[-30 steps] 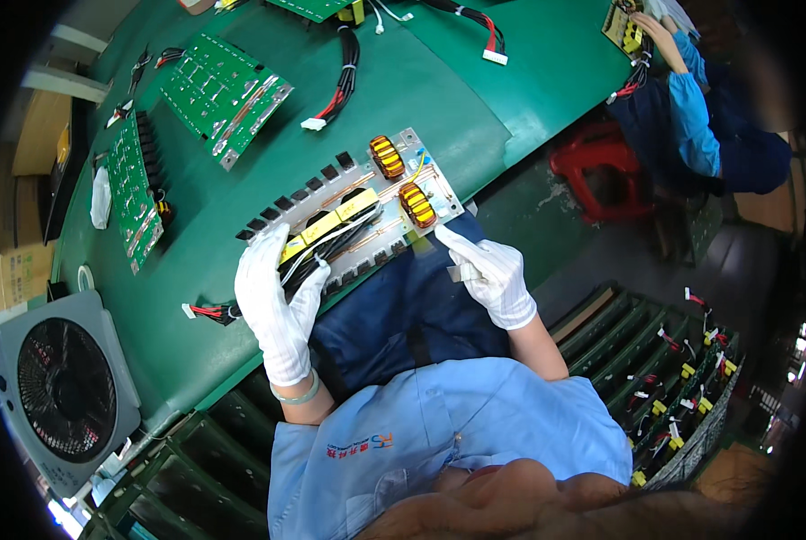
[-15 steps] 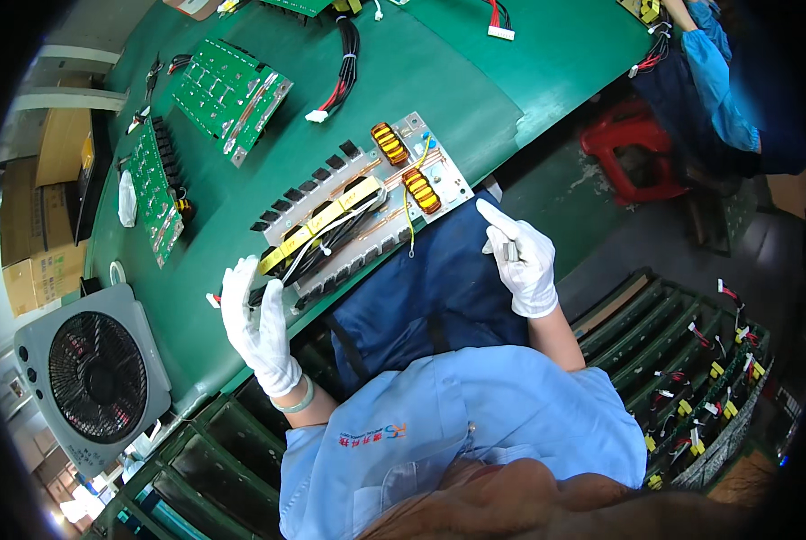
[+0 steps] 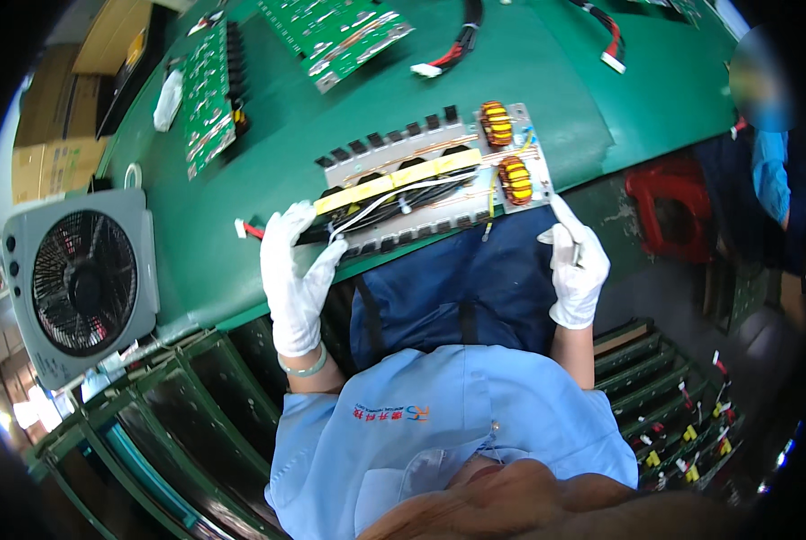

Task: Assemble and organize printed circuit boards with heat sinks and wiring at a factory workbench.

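A long circuit board point(image 3: 425, 222) lies along the table's near edge. Two copper-wound toroid coils point(image 3: 516, 180) stand at its right end, and rows of black components line its long sides. Yellow tape strips point(image 3: 367, 191) and a bundle of black and white wires point(image 3: 412, 200) run along its middle. My left hand point(image 3: 297, 279), in a white glove, rests at the board's left end with thumb and fingers apart. My gloved right hand point(image 3: 579, 274) is at the board's right corner, index finger stretched toward it. Its other fingers curl round a small grey object, mostly hidden.
More green circuit boards point(image 3: 335, 36) lie farther back on the green table point(image 3: 232, 225). A red-and-black cable point(image 3: 461, 49) lies beyond my board. A grey box fan point(image 3: 83, 274) stands at the left. A red stool point(image 3: 664, 211) is at the right, near another person's blue sleeve point(image 3: 770, 171).
My view has turned and shifted. My left hand has closed in on the board's left end and now touches it. The right hand stays by the right corner, index finger still stretched.
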Demonstrator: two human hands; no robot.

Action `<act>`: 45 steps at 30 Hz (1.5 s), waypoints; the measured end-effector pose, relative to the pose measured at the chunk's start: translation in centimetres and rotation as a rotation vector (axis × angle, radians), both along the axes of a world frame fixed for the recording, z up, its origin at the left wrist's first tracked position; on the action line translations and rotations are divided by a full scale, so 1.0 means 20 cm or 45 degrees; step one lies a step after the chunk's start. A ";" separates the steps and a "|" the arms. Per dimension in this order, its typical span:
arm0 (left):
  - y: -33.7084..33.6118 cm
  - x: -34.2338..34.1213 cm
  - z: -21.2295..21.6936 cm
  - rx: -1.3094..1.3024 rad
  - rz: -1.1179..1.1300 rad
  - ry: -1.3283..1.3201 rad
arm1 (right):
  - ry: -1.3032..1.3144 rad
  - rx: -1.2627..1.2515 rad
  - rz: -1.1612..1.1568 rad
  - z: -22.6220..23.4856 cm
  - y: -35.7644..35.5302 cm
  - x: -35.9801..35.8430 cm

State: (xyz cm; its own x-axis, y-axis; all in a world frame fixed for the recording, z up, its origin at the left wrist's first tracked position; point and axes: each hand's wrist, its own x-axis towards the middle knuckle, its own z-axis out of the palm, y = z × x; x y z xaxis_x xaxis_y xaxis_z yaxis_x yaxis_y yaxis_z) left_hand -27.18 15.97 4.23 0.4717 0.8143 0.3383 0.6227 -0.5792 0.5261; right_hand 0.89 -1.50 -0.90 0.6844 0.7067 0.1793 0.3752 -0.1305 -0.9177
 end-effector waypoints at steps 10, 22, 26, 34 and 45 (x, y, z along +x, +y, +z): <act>0.03 -0.06 -0.09 0.152 -0.101 -0.052 | -0.139 -0.091 -0.014 0.08 0.14 -0.01; 0.11 -0.09 -0.04 0.004 -0.408 -0.025 | -0.560 0.068 -0.128 0.11 0.31 -0.16; -0.01 -0.08 -0.11 0.138 -0.506 -0.481 | -0.898 0.031 0.370 0.27 0.37 -0.24; -0.02 -0.12 -0.11 -1.082 -0.997 -1.161 | -0.866 -0.112 1.062 0.37 0.57 -0.33; -0.02 -0.08 -0.06 -0.757 -0.337 -0.955 | -0.881 -0.059 0.940 0.26 0.54 -0.34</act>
